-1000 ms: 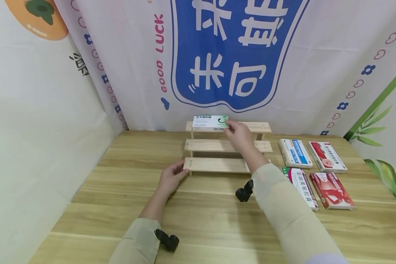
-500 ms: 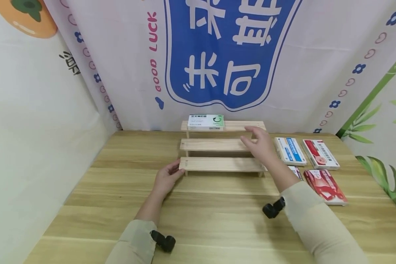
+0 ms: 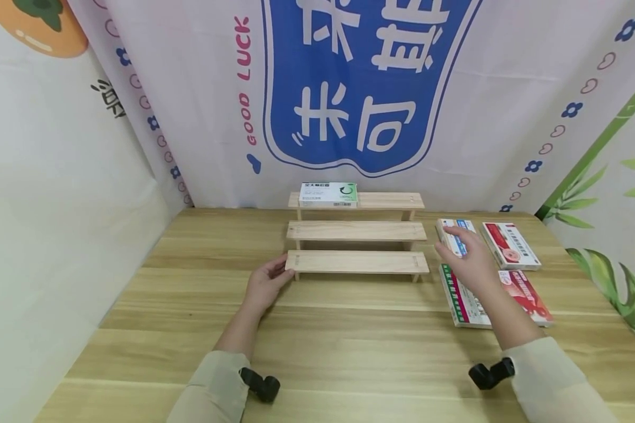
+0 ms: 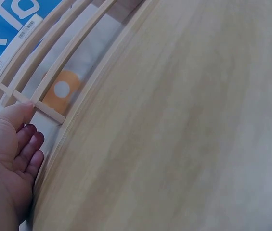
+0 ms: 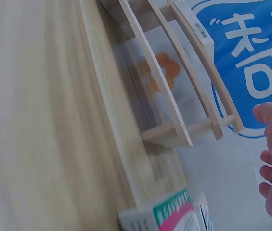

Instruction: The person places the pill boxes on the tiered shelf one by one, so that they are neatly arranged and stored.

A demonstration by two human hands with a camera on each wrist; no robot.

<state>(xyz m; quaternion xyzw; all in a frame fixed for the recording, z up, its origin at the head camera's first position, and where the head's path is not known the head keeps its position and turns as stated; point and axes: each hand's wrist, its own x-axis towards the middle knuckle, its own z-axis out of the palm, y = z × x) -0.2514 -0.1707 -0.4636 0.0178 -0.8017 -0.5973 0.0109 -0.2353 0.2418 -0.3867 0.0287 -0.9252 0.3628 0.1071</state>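
A three-step wooden display rack point(image 3: 357, 262) stands on the table. On its top step, at the left, lies a white-and-green medicine box point(image 3: 328, 195). My left hand point(image 3: 264, 288) holds the left end of the lowest step, thumb at the front; in the left wrist view the thumb meets the rack's end point(image 4: 49, 111). Relaxed, with nothing in it, my right hand point(image 3: 473, 264) is over the boxes on the right. It partly hides a blue-and-white box point(image 3: 457, 247) and a white box with green and magenta bands point(image 3: 457, 299).
A red-and-white box point(image 3: 510, 247) and a red box point(image 3: 526, 299) also lie flat at the right of the wooden table point(image 3: 349, 352). A printed curtain point(image 3: 211, 117) hangs close behind the rack.
My right hand has let go of the white-and-green box on the top step and moved right and toward me, over the other boxes. My left hand has stayed at the rack.
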